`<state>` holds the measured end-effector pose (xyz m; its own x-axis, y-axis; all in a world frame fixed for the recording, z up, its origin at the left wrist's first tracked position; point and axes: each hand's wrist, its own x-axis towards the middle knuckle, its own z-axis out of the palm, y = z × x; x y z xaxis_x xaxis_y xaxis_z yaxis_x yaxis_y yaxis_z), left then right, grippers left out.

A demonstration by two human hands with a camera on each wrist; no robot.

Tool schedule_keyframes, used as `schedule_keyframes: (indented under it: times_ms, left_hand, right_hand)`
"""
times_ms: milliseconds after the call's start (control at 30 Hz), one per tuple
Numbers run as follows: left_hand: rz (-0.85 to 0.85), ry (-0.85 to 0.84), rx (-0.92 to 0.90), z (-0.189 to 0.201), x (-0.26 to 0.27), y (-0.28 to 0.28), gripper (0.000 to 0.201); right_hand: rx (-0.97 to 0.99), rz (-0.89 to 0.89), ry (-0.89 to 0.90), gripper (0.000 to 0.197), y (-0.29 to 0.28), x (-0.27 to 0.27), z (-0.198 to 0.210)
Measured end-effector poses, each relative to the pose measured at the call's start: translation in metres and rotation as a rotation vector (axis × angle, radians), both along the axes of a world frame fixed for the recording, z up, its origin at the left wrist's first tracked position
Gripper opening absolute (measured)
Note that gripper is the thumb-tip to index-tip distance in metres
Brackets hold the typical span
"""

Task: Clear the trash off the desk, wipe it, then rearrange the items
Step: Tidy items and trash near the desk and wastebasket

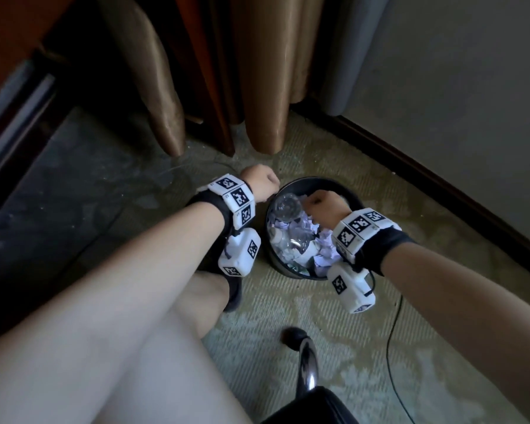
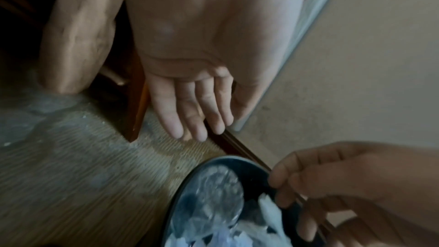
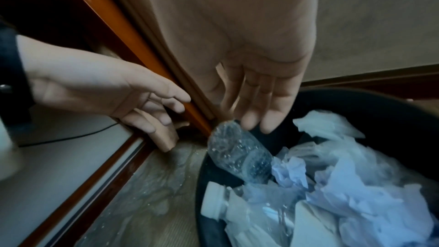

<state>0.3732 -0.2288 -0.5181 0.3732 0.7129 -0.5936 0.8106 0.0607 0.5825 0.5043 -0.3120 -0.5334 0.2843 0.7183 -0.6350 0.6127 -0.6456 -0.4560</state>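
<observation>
On the carpet (image 1: 291, 307), at about 12 o'clock from the person's knees, stands a round black bin (image 1: 346, 191). It sits in the corner where the brown curtains (image 1: 257, 87) meet the wall (image 1: 456, 71). The bin is filled close to its rim with crumpled white paper (image 3: 351, 185) and plastic. A clear bottle (image 3: 237, 153) lies tilted at the bin's 10 o'clock edge, base up and neck buried in the paper. A second bottle with a white cap (image 3: 213, 202) lies lower, toward 7 o'clock in the right wrist view.

The right hand (image 1: 325, 206) hangs over the bin mouth, above its centre. In the right wrist view its fingers (image 3: 268, 108) are straight and spread, holding nothing. Their tips sit just above the base of the tilted bottle; whether they touch it I cannot tell.

The left hand (image 1: 259, 180) is just outside the rim at 10 o'clock, over the carpet. From the head view it looks bunched, yet the left wrist view shows its fingers (image 2: 190, 112) loose and nearly straight, with nothing in them.

Both wrists carry white marker blocks on black straps. A black cable (image 1: 392, 347) runs across the carpet at 4 o'clock from the bin. A chair's chrome arm (image 1: 308, 365) shows at 6 o'clock. Dark wood (image 1: 22, 123) runs along 9 o'clock.
</observation>
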Motion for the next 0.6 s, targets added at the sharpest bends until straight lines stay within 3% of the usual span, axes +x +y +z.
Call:
schedule_keyframes:
  times_ms: [167, 367, 600]
  left_hand:
    - [-0.048, -0.065, 0.098, 0.071, -0.006, 0.001, 0.025]
    - [-0.120, -0.112, 0.264, 0.160, -0.021, -0.007, 0.018]
    - [-0.003, -0.252, 0.494, 0.263, -0.057, -0.018, 0.022]
  right_hand:
    - [0.098, 0.109, -0.023, 0.021, -0.008, 0.001, 0.067]
    - [0.263, 0.216, -0.158, 0.020, -0.010, -0.005, 0.163]
    - [0.387, 0.243, -0.149, 0.019, -0.015, -0.031, 0.255]
